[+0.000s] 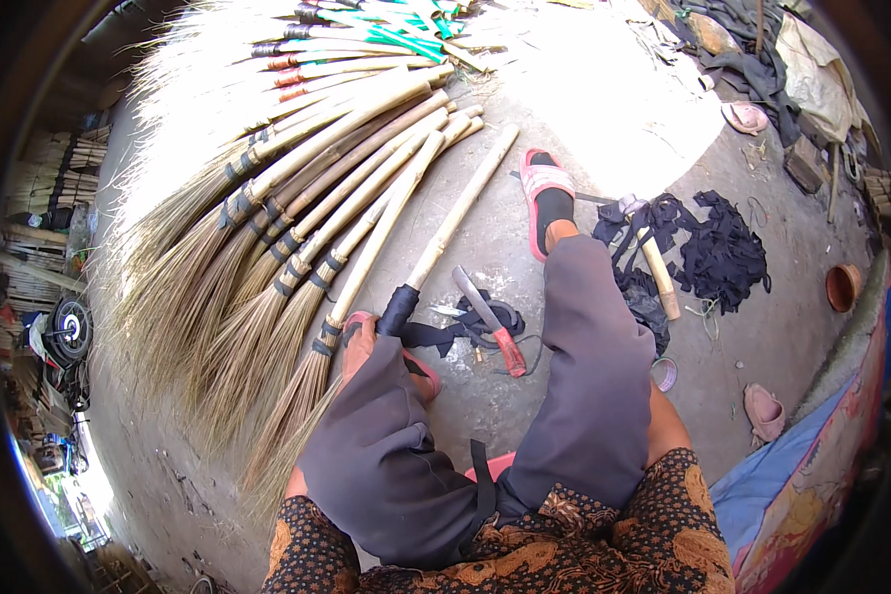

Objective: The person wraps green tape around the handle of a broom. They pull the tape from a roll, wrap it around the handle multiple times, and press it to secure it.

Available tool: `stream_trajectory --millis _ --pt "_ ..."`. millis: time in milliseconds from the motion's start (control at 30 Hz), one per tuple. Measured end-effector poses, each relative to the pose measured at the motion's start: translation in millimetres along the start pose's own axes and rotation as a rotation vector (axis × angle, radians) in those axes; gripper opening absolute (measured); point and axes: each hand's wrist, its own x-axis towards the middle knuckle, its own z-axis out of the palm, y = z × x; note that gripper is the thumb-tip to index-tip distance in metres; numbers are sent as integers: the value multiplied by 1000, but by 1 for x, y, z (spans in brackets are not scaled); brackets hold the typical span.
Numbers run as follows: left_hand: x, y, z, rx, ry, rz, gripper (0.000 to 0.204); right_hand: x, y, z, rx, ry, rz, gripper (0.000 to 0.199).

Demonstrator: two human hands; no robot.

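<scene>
A bamboo-handled broom (465, 213) lies at an angle in front of me, its neck wrapped in a black strip (398, 310). Beyond my left knee, my left hand (360, 348) appears closed at this broom's neck, though the knee partly covers its fingers. My right forearm (668, 428) passes behind my right leg, which hides the hand. Between my feet rests a curved knife (479, 300) with a red handle (510, 352), on a tangle of black cloth strips (506, 315).
Several finished-looking brooms (361, 188) fan out on the left. To the right lie a heap of black cloth strips (723, 252), a short bamboo piece (657, 272), a tape roll (664, 373) and a clay pot (843, 288). A motorbike wheel (70, 330) stands far left.
</scene>
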Motion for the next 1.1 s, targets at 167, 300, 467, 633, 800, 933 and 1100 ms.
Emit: stream_trajectory --millis 167,300,467,633,800,933,1100 --pt "3 -6 5 23 5 4 59 -3 9 9 133 141 -219 51" --pt "5 -6 4 33 15 13 59 -2 9 11 150 105 -175 50" --pt "7 -6 6 50 23 25 59 5 3 4 151 2 -21 49" --pt "7 -12 9 66 23 28 59 9 7 1 190 -14 -2 46" --pt "6 -12 9 82 10 53 59 12 6 -5 136 -26 -28 42" --pt "2 5 -5 102 -13 13 60 14 0 -15 113 -32 -48 39" --pt "-7 31 -39 -11 -103 -45 61 16 2 -23 87 -26 -63 35"
